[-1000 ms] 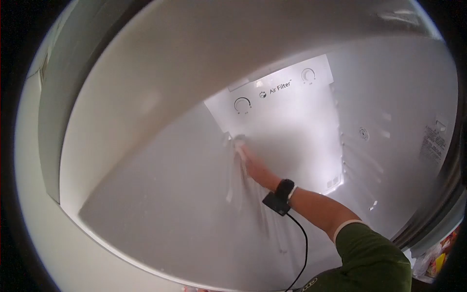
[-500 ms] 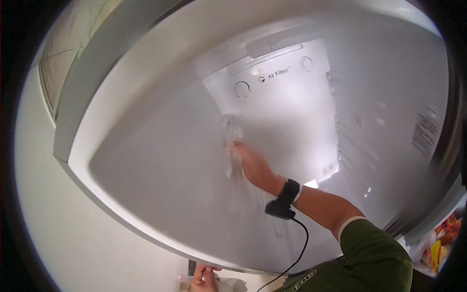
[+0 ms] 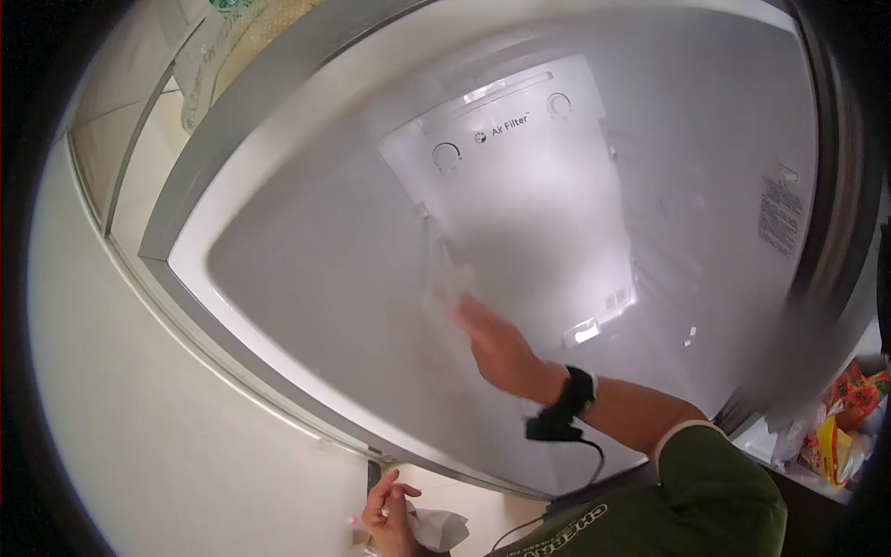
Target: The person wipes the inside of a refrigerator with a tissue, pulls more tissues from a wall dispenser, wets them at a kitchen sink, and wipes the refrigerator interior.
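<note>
My right hand point(image 3: 501, 348), wearing a black wrist strap with a small device and cable, reaches into a white refrigerator compartment point(image 3: 325, 251). Its fingers press a pale, blurred cloth point(image 3: 455, 278) to the inner side wall, left of the back panel point(image 3: 520, 204) marked "Air Filter". Low in the picture, outside the compartment's edge, is my left hand point(image 3: 390, 520) with bent fingers. A crumpled white cloth point(image 3: 441, 529) lies against its palm and seems held there.
Two dials sit on the panel, and a printed label point(image 3: 780, 218) is on the right wall. Colourful food packages point(image 3: 840, 450) fill a door shelf at the lower right. A clear bag point(image 3: 209, 74) shows at the upper left beyond the refrigerator's grey edge.
The view has shifted, with the panel now higher and more to the left. My right hand has moved a little down along the wall. My left hand has come into view at the bottom.
</note>
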{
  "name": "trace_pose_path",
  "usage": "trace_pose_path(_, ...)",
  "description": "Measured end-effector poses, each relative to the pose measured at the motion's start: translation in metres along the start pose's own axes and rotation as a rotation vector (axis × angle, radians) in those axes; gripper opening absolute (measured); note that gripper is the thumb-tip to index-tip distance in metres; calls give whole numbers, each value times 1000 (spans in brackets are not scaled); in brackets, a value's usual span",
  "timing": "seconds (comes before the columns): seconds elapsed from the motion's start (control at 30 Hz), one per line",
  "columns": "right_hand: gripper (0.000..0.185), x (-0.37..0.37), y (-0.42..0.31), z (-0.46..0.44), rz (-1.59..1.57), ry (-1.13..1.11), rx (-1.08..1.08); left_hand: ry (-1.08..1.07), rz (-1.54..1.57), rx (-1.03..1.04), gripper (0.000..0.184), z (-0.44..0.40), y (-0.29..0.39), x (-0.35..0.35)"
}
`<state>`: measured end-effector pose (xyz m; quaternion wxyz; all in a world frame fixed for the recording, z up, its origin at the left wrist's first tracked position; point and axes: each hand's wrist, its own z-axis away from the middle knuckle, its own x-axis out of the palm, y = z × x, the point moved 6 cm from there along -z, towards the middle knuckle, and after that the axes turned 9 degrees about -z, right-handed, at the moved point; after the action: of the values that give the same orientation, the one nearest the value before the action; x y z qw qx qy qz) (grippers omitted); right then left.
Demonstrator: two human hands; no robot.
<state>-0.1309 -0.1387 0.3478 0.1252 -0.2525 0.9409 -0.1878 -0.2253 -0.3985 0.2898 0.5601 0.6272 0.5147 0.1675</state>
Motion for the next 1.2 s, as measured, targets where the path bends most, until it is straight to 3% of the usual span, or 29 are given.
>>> trace_pose_path(0.13, 45, 12, -3, -18, -160, 3, -24, 48, -30, -14, 27, 7, 2, -11)
trace_pose_path(0.3, 44, 15, 3, 73, -97, -66, 154, 71, -53, -68, 25, 18, -12, -27)
trace_pose_path(0.4, 40, -3, 8, 85, -559, -88, 1130, 53, -103, -48, 21, 13, -12, -28)
trace_pose_path(0.5, 36, -17, 7, 61, -911, -29, 521, 45, 45, -59, 24, 7, -22, -19)
trace_pose_path(0.53, 35, -19, 8, 62, -1137, 52, 610, 96, 76, 54, 22, 6, -19, -13)
trace_pose_path(0.6, 35, -16, 4, 57, -1586, 222, 767, -49, 157, 46, 23, 9, -8, -7)
trace_pose_path(0.63, 35, -19, 4, 58, -1540, 196, 771, -115, 202, 43, 23, 11, -2, -3)
trace_pose_path(0.73, 36, -22, 5, 63, -1467, 176, 798, -596, 361, 2, 32, 20, 14, 25)
trace_pose_path(0.8, 35, -22, 5, 70, -1487, 244, 817, -696, 54, 53, 38, 24, 40, 52)
trace_pose_path(0.87, 36, -26, -5, 74, -1449, 258, 852, -635, 112, 171, 47, 23, 61, 82)
trace_pose_path(0.97, 37, -33, -21, 83, -1317, 222, 894, -626, 190, 50, 53, 28, 60, 113)
trace_pose_path(1.07, 37, -39, -38, 90, -1247, 160, 919, -554, 235, 57, 48, 21, 59, 131)
trace_pose_path(1.17, 37, -49, -44, 100, -1145, 126, 941, -599, 269, -170, 39, 21, 46, 143)
trace_pose_path(1.2, 37, -55, -44, 103, -1096, 121, 946, -573, 294, -153, 35, 22, 49, 145)
